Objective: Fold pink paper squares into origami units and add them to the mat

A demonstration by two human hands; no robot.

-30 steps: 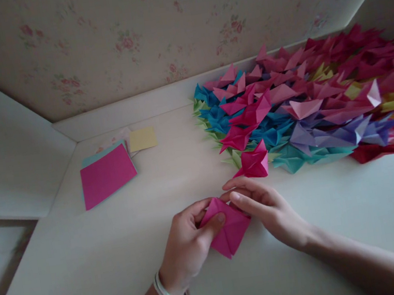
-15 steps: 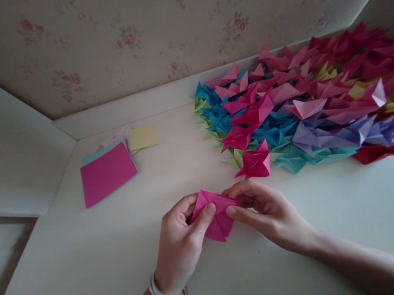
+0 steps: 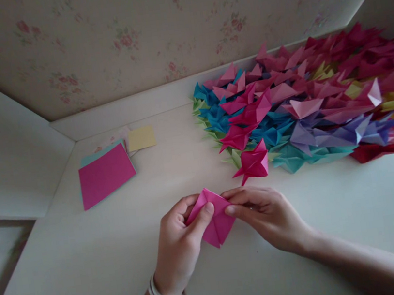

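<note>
A partly folded pink paper (image 3: 215,220) is held just above the white table (image 3: 88,260) between both hands. My left hand (image 3: 181,242), with silver bangles on the wrist, pinches its left side, thumb on top. My right hand (image 3: 265,216) pinches the right side with thumb and fingers closed on it. Just beyond the hands lies a finished pink folded figure (image 3: 253,161) at the near edge of the pile.
A large pile of folded paper figures (image 3: 308,102) in pink, blue, purple, teal, green and yellow covers the table's back right. A stack of flat sheets, pink on top (image 3: 105,175), lies at the left, with a yellow sheet (image 3: 141,138) behind it. A floral wall rises behind.
The pink paper has been pressed narrower between the hands; both hands shifted slightly left and closer together.
</note>
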